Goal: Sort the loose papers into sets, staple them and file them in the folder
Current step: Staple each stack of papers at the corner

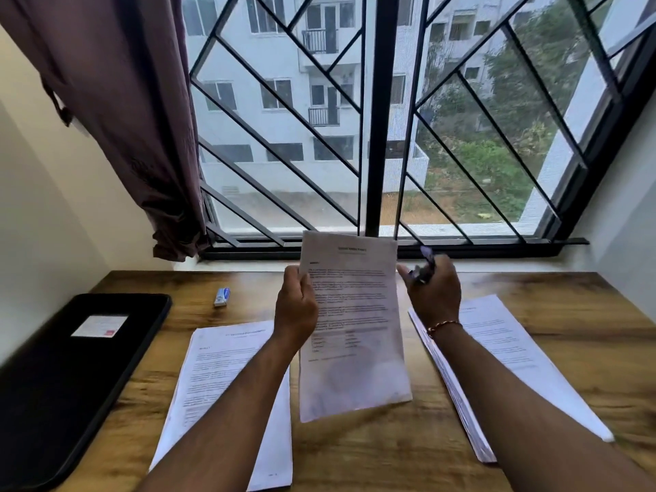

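No writing can be read: the print on every sheet is blurred, and the white label [99, 325] with a red mark on the flat black plastic folder [71, 378] is illegible too. The small blue-and-white box [222, 297] carries lettering that is too small to read.

The white printed paper set [355, 335] is raised above the middle of the brown wood-grain table [355, 452], tilted slightly. It shows a centred heading, paragraphs and a small table lower down. The left hand [296, 308] pinches its left edge, thumb in front and curled fingers behind. The right hand [435, 291], just beside the set's right edge, has its fingers curled round a small dark object [424, 268] that looks like a stapler but is blurred. A red thread band [443, 326] circles that wrist.

On the table a left stack of printed sheets [220, 385] lies partly under the left forearm, and a thicker right stack of printed sheets [504, 349] lies under the right forearm. The folder lies closed at the far left, with the box beyond it. Behind are a window with a black diagonal metal grille [284, 111] and a maroon curtain [117, 101].
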